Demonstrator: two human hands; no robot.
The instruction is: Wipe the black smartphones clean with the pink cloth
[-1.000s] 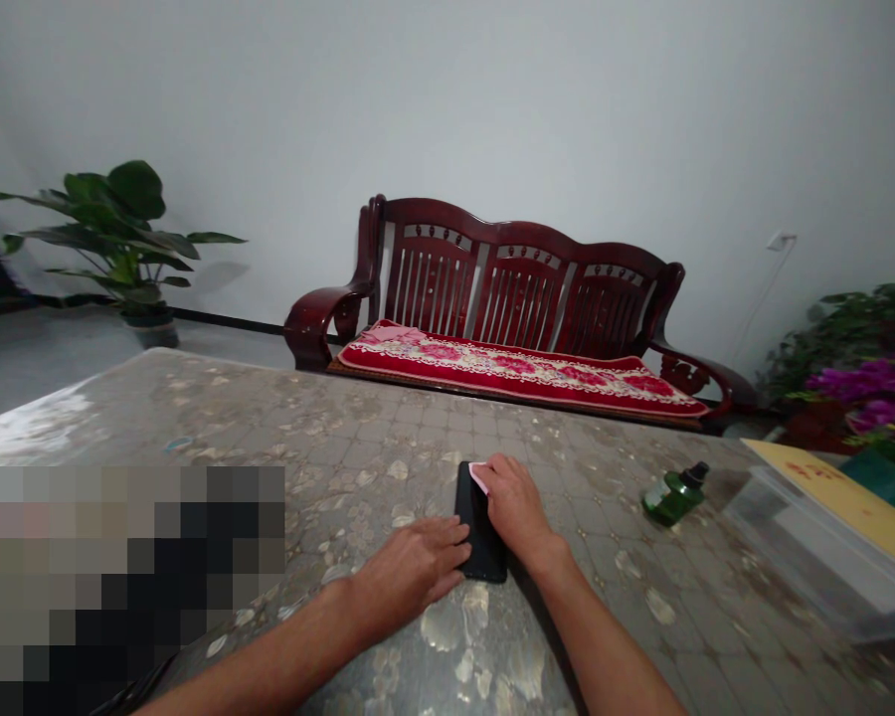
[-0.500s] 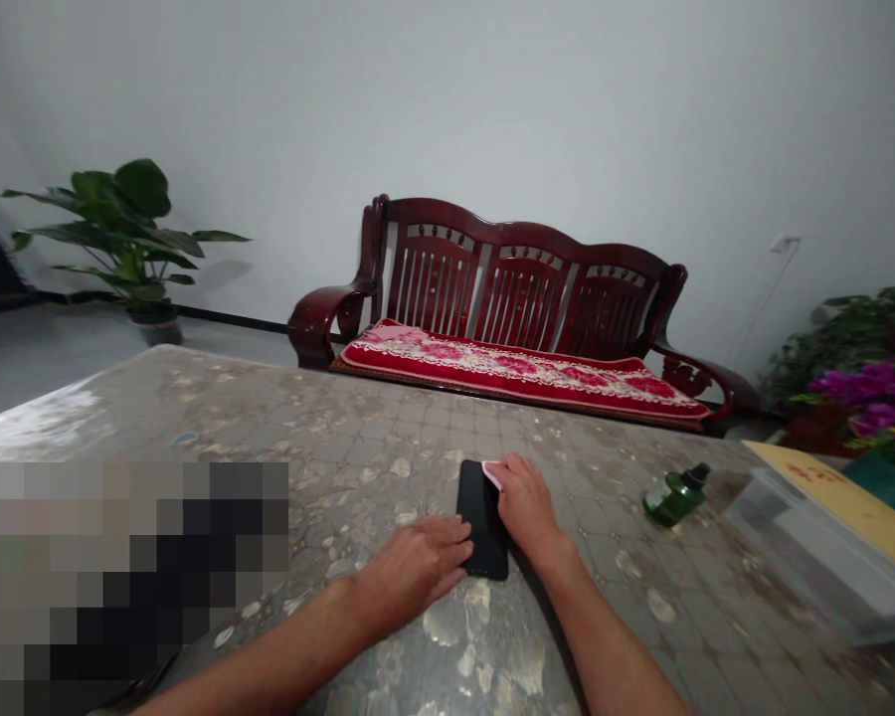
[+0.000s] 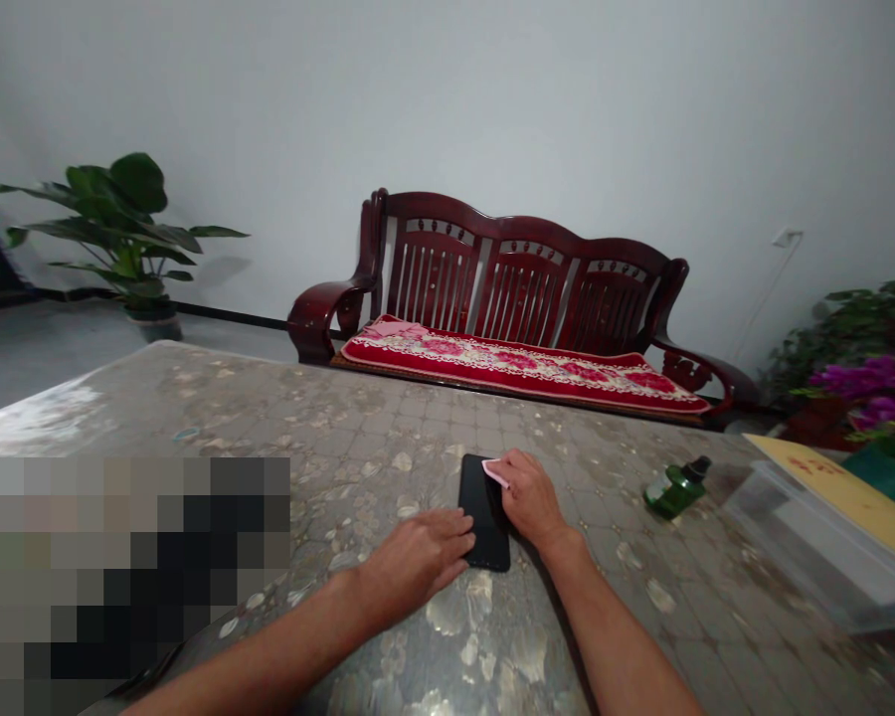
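A black phone (image 3: 480,507) lies flat, screen up, on the patterned table (image 3: 343,438). My left hand (image 3: 416,563) rests flat beside it, its fingertips pressing the phone's lower left edge. Fingers of my right hand (image 3: 531,497) are closed on a small pink cloth (image 3: 494,472), which presses on the phone's upper right part.
A small green bottle (image 3: 674,488) with a black cap lies to the right. A clear plastic box (image 3: 820,542) with a yellow lid stands at the right edge. Behind the table are a dark wooden bench (image 3: 507,308) with a red cushion and potted plants (image 3: 119,224).
My right hand with the pink cloth has slid slightly right and up across the phone. The left hand stays on the phone's edge.
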